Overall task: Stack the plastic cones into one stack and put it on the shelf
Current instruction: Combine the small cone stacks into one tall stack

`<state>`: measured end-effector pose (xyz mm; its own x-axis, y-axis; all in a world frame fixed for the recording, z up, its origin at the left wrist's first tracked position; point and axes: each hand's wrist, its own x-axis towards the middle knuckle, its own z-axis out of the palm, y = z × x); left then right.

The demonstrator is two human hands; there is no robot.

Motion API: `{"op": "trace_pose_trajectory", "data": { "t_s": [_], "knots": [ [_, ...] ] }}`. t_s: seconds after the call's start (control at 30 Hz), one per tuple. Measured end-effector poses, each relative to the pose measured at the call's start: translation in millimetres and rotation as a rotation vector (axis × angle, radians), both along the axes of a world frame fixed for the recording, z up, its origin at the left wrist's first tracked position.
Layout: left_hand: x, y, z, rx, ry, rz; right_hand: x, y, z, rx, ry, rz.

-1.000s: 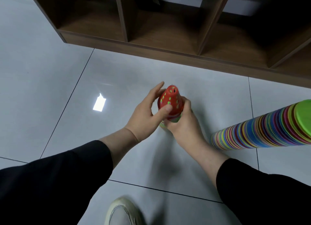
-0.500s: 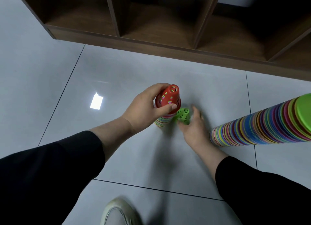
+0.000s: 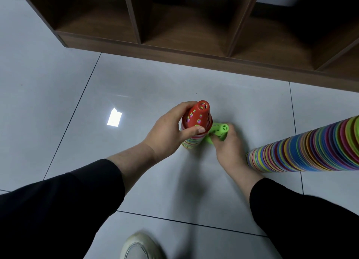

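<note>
Short stack: a small pile of coloured cones topped by a red cone [image 3: 198, 116], standing upright on the floor [image 3: 58, 84] in front of the shelf [image 3: 174, 51].
Left hand: my left hand [image 3: 167, 134] is wrapped round the short stack, fingers curled behind it and thumb across its front just under the red cone's rim.
Green cone: a single green cone [image 3: 218, 133] lies tipped on its side, touching the right side of the short stack at its base, its holed tip pointing up and to the right.
Right hand: my right hand [image 3: 229, 152] is closed on the green cone from the near side, fingers curled over it; the picture is blurred here, so I cannot tell how each finger lies.
Long stack: a long stack [image 3: 303, 152] of many coloured cones sits to the right of the short stack, well apart from it, running off the right edge; my right wrist is just beside its near end.
Shelf: brown wooden compartments, open toward me, beyond the short stack; I see no cones inside them.
Floor: pale grey tiles with dark joints, and a bright patch of reflected light left of the short stack.
Shoe: my white shoe [image 3: 139, 247] is on the floor, nearer to me than the short stack.
Sleeves: both my arms are in black sleeves [image 3: 58, 210].
</note>
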<state>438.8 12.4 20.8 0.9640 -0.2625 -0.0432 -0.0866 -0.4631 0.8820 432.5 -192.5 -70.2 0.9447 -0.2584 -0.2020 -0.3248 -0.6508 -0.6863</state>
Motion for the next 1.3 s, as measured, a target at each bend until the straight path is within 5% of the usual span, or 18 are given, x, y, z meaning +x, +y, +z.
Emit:
{"op": "trace_pose_trajectory", "data": {
  "t_s": [0.13,0.27,0.43,0.53,0.67,0.87,1.3],
  "knots": [
    [-3,3,-4,-0.031,0.041,-0.01,-5,21,84,0.369,-0.37,-0.234],
    [-15,10,-10,-0.038,0.071,0.087,-7,28,160,0.419,-0.552,-0.097],
    [-23,8,-10,-0.143,0.066,0.109,-2,41,174,0.173,-0.419,0.213],
    [-31,8,-24,-0.242,0.203,0.403,1,45,147,-0.031,-0.236,0.344],
    [-36,19,-43,-0.172,0.553,0.513,3,37,124,0.098,-0.12,0.311],
    [-28,1,-44,-0.427,0.922,0.55,6,18,110,0.426,-0.113,0.128],
    [-3,-30,-39,-0.628,1.003,0.668,3,20,105,0.539,-0.134,-0.068]
  ]
}}
